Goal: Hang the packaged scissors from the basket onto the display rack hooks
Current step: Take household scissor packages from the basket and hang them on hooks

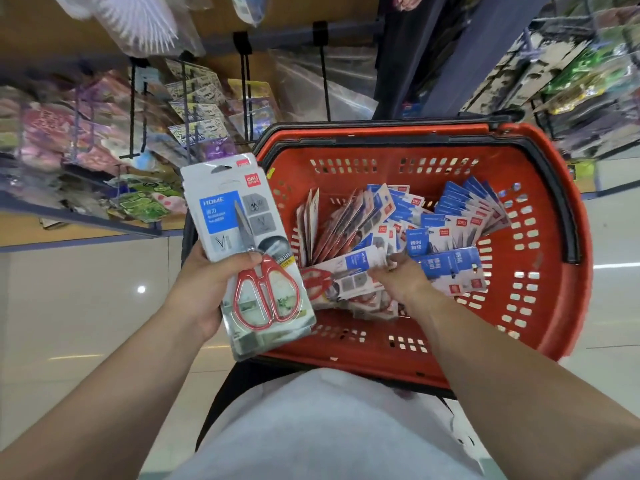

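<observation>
Left hand (pixel 204 289) grips packaged scissors (pixel 249 251) just left of the red basket (pixel 568 237), long axis upright, blades uppermost. Right hand (pixel 401 278), inside the basket, holds a second pack (pixel 346 271) lying crosswise, handles leftward.

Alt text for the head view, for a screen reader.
A person's left hand holds a packaged pair of red-handled scissors upright by a red basket, while the right hand grips another pack among many in the basket. Blurred rack hooks with hung goods stand beyond.
</observation>
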`<action>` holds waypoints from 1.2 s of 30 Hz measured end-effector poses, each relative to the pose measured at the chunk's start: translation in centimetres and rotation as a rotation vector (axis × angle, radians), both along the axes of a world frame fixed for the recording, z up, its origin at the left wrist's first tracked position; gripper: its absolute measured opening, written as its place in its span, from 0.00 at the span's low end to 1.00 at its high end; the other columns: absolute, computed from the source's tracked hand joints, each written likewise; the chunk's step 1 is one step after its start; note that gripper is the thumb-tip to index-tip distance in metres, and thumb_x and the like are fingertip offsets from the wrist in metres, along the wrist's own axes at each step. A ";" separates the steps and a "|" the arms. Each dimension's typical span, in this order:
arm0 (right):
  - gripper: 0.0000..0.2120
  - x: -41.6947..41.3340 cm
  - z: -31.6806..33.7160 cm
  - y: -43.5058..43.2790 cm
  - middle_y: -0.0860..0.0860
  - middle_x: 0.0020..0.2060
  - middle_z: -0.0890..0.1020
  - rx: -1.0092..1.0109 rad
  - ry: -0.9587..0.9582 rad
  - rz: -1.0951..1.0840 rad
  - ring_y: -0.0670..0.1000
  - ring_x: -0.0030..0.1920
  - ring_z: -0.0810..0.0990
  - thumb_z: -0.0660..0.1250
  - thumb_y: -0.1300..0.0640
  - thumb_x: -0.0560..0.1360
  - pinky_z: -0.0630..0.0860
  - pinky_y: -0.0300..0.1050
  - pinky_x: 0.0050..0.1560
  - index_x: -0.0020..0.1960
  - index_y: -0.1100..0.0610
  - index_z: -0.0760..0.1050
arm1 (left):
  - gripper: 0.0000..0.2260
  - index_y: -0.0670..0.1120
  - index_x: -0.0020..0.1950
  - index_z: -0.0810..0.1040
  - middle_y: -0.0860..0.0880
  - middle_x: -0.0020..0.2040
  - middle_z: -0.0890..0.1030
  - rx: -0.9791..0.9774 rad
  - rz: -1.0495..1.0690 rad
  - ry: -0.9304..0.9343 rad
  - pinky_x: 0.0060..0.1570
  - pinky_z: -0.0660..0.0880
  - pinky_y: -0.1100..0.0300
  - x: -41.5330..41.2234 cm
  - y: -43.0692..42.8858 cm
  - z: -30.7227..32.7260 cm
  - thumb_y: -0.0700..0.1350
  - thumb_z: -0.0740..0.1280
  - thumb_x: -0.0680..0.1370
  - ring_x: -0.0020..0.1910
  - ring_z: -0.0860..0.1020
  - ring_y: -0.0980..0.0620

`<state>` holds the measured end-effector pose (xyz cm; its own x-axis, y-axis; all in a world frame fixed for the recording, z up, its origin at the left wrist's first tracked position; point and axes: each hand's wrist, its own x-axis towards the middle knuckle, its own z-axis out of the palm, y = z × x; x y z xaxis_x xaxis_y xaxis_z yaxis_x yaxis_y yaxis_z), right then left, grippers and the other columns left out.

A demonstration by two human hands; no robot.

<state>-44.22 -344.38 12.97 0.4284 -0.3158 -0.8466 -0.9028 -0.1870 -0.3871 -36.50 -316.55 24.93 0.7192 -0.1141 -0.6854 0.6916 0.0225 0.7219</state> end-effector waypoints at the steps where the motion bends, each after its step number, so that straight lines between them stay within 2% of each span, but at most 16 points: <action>1: 0.30 0.2 -0.2 0.3 0.59 0.60 0.84 -0.048 -0.001 0.027 0.58 0.58 0.84 0.76 0.49 0.77 0.79 0.48 0.60 0.73 0.62 0.72 | 0.32 0.46 0.66 0.81 0.43 0.57 0.88 0.001 0.002 -0.006 0.41 0.85 0.52 -0.1 0.2 0.1 0.33 0.78 0.63 0.48 0.88 0.45; 3: 0.23 0.3 -0.6 0.9 0.58 0.49 0.86 -0.110 0.000 0.107 0.57 0.48 0.85 0.77 0.47 0.75 0.81 0.48 0.51 0.63 0.61 0.79 | 0.27 0.48 0.63 0.82 0.43 0.56 0.88 0.011 0.007 -0.006 0.41 0.85 0.51 -0.2 0.4 0.0 0.35 0.76 0.64 0.47 0.88 0.46; 5: 0.16 0.3 -0.8 1.5 0.55 0.45 0.85 -0.117 -0.029 0.119 0.55 0.43 0.83 0.77 0.50 0.76 0.78 0.45 0.46 0.58 0.60 0.81 | 0.29 0.49 0.62 0.82 0.44 0.56 0.88 0.027 0.007 -0.002 0.41 0.85 0.51 -0.3 0.6 -0.2 0.33 0.79 0.62 0.47 0.88 0.46; 8: 0.13 0.2 -0.8 1.9 0.55 0.49 0.85 -0.100 -0.093 0.016 0.56 0.46 0.83 0.73 0.55 0.79 0.79 0.46 0.47 0.62 0.56 0.81 | 0.31 0.46 0.67 0.80 0.43 0.58 0.87 0.042 0.013 0.000 0.44 0.85 0.50 -0.3 0.6 -0.4 0.36 0.77 0.64 0.51 0.88 0.43; 10: 0.12 0.0 -0.7 1.7 0.53 0.48 0.85 -0.099 -0.117 -0.023 0.56 0.45 0.83 0.70 0.56 0.81 0.79 0.47 0.46 0.64 0.55 0.80 | 0.32 0.46 0.69 0.79 0.44 0.58 0.87 0.042 0.011 -0.001 0.43 0.85 0.50 -0.2 0.4 -0.3 0.36 0.77 0.65 0.51 0.88 0.44; 14: 0.11 -0.9 0.1 0.1 0.51 0.47 0.88 -0.103 -0.231 -0.139 0.56 0.44 0.87 0.69 0.58 0.81 0.85 0.57 0.48 0.63 0.49 0.81 | 0.23 0.47 0.66 0.80 0.45 0.55 0.88 0.020 0.024 0.023 0.38 0.84 0.53 0.1 -0.4 0.3 0.31 0.73 0.73 0.45 0.88 0.47; 16: 0.12 -1.4 1.2 -1.0 0.48 0.49 0.87 -0.124 -0.292 -0.164 0.53 0.43 0.86 0.67 0.59 0.82 0.85 0.53 0.46 0.63 0.48 0.80 | 0.23 0.47 0.64 0.81 0.44 0.53 0.89 -0.027 0.022 0.049 0.38 0.84 0.53 0.1 -1.0 0.5 0.33 0.74 0.70 0.43 0.88 0.47; 19: 0.13 -1.7 2.9 -2.6 0.48 0.52 0.87 -0.113 -0.347 -0.230 0.56 0.44 0.88 0.65 0.57 0.82 0.86 0.56 0.48 0.65 0.47 0.78 | 0.27 0.46 0.63 0.83 0.43 0.51 0.89 -0.080 0.003 0.083 0.38 0.85 0.52 0.1 -1.8 0.7 0.35 0.78 0.65 0.42 0.88 0.46; 20: 0.12 -1.7 3.2 -3.2 0.49 0.53 0.87 -0.118 -0.358 -0.243 0.55 0.42 0.88 0.65 0.56 0.82 0.85 0.52 0.45 0.65 0.49 0.78 | 0.27 0.45 0.65 0.82 0.43 0.52 0.89 -0.087 0.008 0.088 0.39 0.85 0.51 0.1 -2.1 0.7 0.37 0.77 0.65 0.43 0.88 0.46; 22: 0.09 -1.8 4.3 -4.3 0.52 0.51 0.86 -0.163 -0.349 -0.237 0.51 0.41 0.85 0.64 0.56 0.84 0.78 0.41 0.37 0.62 0.56 0.77 | 0.30 0.45 0.68 0.80 0.42 0.55 0.88 -0.092 0.024 0.089 0.42 0.85 0.49 0.1 -2.7 0.5 0.40 0.76 0.66 0.46 0.88 0.44; 23: 0.07 -1.9 4.8 -4.8 0.52 0.48 0.85 -0.179 -0.360 -0.240 0.51 0.42 0.84 0.64 0.57 0.85 0.75 0.41 0.37 0.60 0.57 0.78 | 0.31 0.45 0.70 0.80 0.42 0.56 0.88 -0.092 0.026 0.089 0.44 0.85 0.49 0.1 -3.0 0.6 0.41 0.76 0.66 0.48 0.88 0.44; 25: 0.05 -1.8 6.0 -5.5 0.49 0.44 0.85 -0.185 -0.420 -0.250 0.56 0.47 0.85 0.65 0.56 0.84 0.79 0.46 0.43 0.55 0.55 0.79 | 0.32 0.46 0.71 0.79 0.42 0.57 0.88 -0.088 0.033 0.093 0.46 0.84 0.48 0.2 -3.6 0.8 0.42 0.77 0.66 0.49 0.88 0.44; 28: 0.06 -1.0 8.5 -5.9 0.57 0.45 0.87 -0.097 -0.544 -0.297 0.62 0.48 0.86 0.69 0.56 0.82 0.82 0.58 0.47 0.47 0.55 0.80 | 0.31 0.46 0.70 0.80 0.42 0.57 0.87 -0.107 0.072 0.095 0.49 0.84 0.46 0.3 -4.2 1.7 0.43 0.77 0.66 0.48 0.87 0.43; 30: 0.07 -0.2 10.2 -6.0 0.58 0.47 0.87 -0.034 -0.632 -0.339 0.65 0.49 0.85 0.70 0.54 0.82 0.81 0.62 0.50 0.45 0.53 0.81 | 0.27 0.45 0.68 0.81 0.42 0.53 0.87 -0.131 0.098 0.080 0.48 0.85 0.46 0.4 -4.4 2.6 0.42 0.76 0.68 0.46 0.87 0.44; 33: 0.05 1.4 13.3 -5.4 0.55 0.46 0.88 0.061 -0.770 -0.460 0.58 0.47 0.86 0.68 0.56 0.83 0.81 0.61 0.54 0.48 0.52 0.81 | 0.14 0.47 0.60 0.82 0.45 0.46 0.88 -0.205 0.114 0.040 0.46 0.85 0.45 0.5 -4.5 5.0 0.41 0.72 0.74 0.41 0.87 0.46; 36: 0.07 3.2 16.6 -3.9 0.54 0.50 0.89 0.138 -0.865 -0.544 0.56 0.51 0.88 0.66 0.58 0.84 0.83 0.56 0.53 0.56 0.56 0.83 | 0.16 0.47 0.56 0.82 0.46 0.43 0.87 -0.250 0.127 -0.008 0.50 0.83 0.43 1.0 -3.9 7.8 0.43 0.70 0.69 0.39 0.87 0.46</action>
<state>-40.99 -348.29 29.59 0.7361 -0.5729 -0.3605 -0.2547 0.2589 -0.9317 -35.46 -320.47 32.71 0.7435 -0.1879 -0.6418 0.6665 0.2868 0.6881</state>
